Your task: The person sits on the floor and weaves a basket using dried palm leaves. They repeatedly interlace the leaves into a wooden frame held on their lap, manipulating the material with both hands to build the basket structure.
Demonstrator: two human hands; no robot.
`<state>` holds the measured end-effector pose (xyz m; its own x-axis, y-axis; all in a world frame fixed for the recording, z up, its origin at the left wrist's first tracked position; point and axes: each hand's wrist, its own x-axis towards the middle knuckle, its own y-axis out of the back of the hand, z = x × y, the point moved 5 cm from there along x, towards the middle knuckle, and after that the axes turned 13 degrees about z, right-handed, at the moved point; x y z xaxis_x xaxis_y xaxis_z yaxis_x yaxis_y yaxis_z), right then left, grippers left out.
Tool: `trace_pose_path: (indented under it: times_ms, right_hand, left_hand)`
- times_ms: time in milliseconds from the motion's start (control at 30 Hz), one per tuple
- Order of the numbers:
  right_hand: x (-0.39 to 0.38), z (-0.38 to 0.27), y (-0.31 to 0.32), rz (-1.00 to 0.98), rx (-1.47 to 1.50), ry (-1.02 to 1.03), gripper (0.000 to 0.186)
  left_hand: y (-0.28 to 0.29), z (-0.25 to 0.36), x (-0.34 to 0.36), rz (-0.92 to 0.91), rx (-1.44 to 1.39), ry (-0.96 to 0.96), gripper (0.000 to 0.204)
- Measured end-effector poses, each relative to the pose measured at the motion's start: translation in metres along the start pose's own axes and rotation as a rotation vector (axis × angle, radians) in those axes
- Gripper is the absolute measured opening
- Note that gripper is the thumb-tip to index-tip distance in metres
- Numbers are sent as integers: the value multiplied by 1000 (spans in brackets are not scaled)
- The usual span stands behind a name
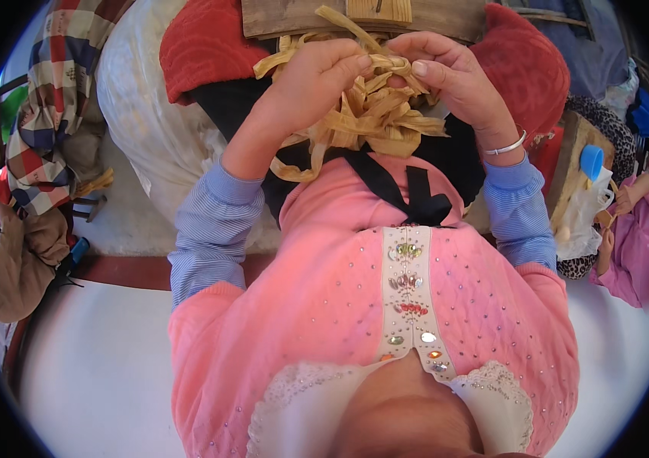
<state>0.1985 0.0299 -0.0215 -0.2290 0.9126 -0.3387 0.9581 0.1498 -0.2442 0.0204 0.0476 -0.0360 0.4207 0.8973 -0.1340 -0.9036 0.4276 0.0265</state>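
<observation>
Both my hands work among pale yellow, dried leaf-like strips (378, 126), heaped on my dark-clad lap and hanging toward my pink top. My left hand (317, 80) pinches some strips near the upper middle, thumb and finger closed on them. My right hand (454, 80), with a silver bangle at the wrist, grips a twisted piece of the same strips just to the right, fingers curled round it. A wooden board (294, 15) with a lighter block on it lies beyond the strips, between red cushioned shapes (527, 57).
A large white sack (141, 130) stands at left, beside checked cloth (42, 114) and a person in brown (19, 259). At right are a wooden surface with a blue cup (590, 162), a plastic bag (584, 229) and another person in pink (630, 252), their hands holding strips.
</observation>
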Motion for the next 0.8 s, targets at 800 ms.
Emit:
trace_pose_path:
  times_ms: [800]
  right_hand:
    - [66, -13, 46, 513, -251, 309, 14]
  left_hand:
    - [22, -19, 94, 120, -273, 141, 16]
